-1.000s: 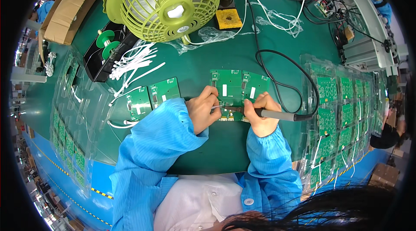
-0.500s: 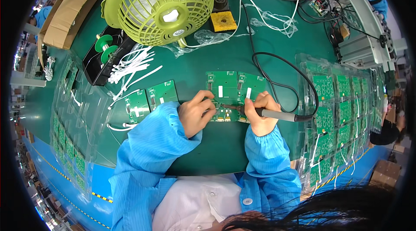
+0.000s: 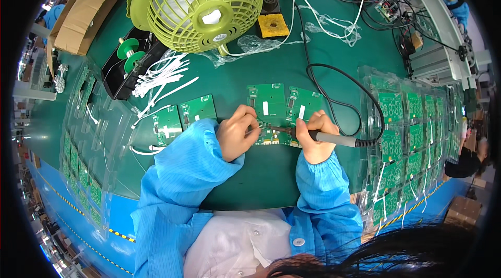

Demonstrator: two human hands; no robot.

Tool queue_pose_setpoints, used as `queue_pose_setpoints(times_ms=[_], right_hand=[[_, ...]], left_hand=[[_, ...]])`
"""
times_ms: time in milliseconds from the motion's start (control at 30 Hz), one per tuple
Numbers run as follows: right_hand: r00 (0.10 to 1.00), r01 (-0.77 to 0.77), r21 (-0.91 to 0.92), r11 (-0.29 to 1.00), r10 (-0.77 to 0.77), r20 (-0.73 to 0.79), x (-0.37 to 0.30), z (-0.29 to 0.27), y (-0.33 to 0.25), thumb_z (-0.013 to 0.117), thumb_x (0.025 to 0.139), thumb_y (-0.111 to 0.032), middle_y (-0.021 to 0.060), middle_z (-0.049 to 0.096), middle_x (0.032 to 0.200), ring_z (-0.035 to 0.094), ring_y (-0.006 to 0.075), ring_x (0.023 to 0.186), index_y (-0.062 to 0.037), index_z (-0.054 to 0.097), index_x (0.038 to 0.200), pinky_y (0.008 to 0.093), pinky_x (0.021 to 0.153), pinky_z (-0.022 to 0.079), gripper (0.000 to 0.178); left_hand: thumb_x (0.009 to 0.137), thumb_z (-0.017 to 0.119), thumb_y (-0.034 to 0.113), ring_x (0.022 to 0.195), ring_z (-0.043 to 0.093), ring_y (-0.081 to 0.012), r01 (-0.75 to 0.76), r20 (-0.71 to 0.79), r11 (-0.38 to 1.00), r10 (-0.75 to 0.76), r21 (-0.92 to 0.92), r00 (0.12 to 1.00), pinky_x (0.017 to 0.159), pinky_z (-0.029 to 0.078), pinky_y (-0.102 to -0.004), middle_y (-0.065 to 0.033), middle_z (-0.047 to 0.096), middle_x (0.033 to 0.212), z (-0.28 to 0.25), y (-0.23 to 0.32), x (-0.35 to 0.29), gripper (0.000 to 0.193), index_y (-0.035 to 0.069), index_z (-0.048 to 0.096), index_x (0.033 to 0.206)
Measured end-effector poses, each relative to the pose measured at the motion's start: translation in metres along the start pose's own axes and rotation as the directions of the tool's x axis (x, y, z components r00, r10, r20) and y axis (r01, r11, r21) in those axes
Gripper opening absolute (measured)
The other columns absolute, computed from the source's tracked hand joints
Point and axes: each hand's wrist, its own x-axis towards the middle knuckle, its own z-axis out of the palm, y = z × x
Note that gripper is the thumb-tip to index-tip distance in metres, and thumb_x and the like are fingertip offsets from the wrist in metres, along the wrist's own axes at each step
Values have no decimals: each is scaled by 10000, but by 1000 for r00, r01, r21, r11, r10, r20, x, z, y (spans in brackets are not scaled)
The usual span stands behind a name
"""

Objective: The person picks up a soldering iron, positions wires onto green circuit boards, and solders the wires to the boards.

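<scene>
In the right hand [image 3: 316, 138] a soldering iron [image 3: 336, 139] is kept gripped, and in the left hand [image 3: 237, 134] a thin strand [image 3: 254, 129] is seemingly pinched, both barely shifted at the circuit board [image 3: 274, 111] nearer than the green fan [image 3: 209, 17], so soldering is judged ongoing.

The desk [image 3: 282, 184] is smooth green with a faint sheen. Circuit boards [image 3: 267, 95] look hard, flat and slightly glossy. The soldering iron [image 3: 334, 139] has a matt grey handle, apparently plastic, and a dull metal shaft. The fan [image 3: 223, 28] is shiny green plastic; the film [image 3: 255, 43], clear, crinkled plastic; the sponge [image 3: 271, 28], rough and porous. The box [image 3: 83, 17] is matt cardboard, the trays [image 3: 96, 140] glossy clear plastic, the sleeves [image 3: 193, 153] creased cloth.
</scene>
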Motion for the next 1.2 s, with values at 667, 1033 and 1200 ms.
queue_pose_setpoints(times_ms=[667, 1033, 1200], right_hand=[[999, 39, -77, 996, -40, -11, -1, 2, 4, 612, 587, 94, 8, 423, 491, 324, 136, 496, -83, 385, 577, 261, 507, 311, 288], [995, 83, -97, 992, -78, 54, -4, 5, 6, 611, 602, 98, 13, 424, 508, 321, 125, 493, -77, 385, 586, 252, 482, 299, 287], [994, 76, -101, 992, -68, 81, -5, 5, 5, 614, 600, 100, 14, 428, 509, 326, 122, 495, -76, 390, 587, 247, 476, 298, 285]], left_hand=[[663, 607, 66, 509, 495, -198, -64, 50, 985, 57, 161, 997, 493, 436, -288, -33, 565, 1065, 2, -5, 6, 87, 50, 522, 679], [668, 592, 90, 496, 515, -202, -73, 47, 970, 63, 232, 997, 482, 444, -290, 0, 572, 1081, 3, -6, 7, 82, 62, 516, 656], [669, 581, 103, 489, 526, -207, -80, 40, 964, 73, 254, 997, 475, 450, -297, 30, 567, 1071, 4, -6, 8, 82, 70, 509, 646]])
